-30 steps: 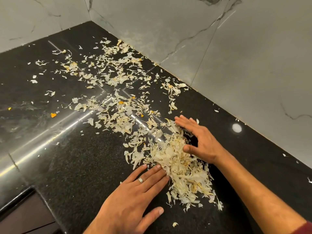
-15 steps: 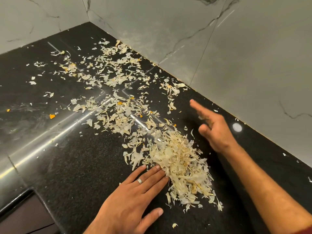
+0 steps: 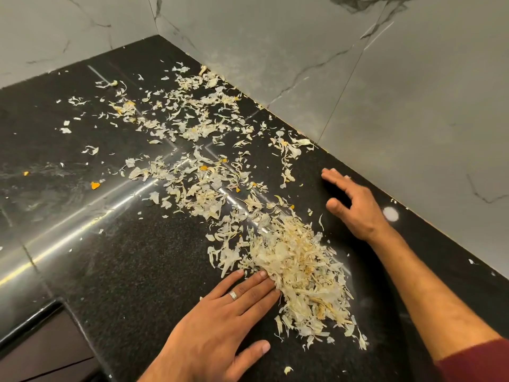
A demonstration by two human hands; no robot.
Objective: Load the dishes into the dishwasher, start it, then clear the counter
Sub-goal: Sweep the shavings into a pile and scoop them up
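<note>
A heap of pale, papery peel scraps (image 3: 300,266) lies on the black stone counter (image 3: 132,271). More loose scraps (image 3: 198,128) trail away from it toward the far corner. My left hand (image 3: 220,321) lies flat on the counter, a ring on one finger, its fingertips touching the heap's near left edge. My right hand (image 3: 355,208) is spread open just beyond the heap's far right side, fingers pointing left, holding nothing.
Grey marble wall tiles (image 3: 358,92) rise along the counter's right and far sides and meet in a corner. A few orange bits (image 3: 95,185) lie at the left. The counter's front edge and a dark cabinet (image 3: 41,351) show at the lower left.
My right hand lifted off the heap's far side and moved away toward the wall, fingers spreading. My left hand stayed flat against the heap.
</note>
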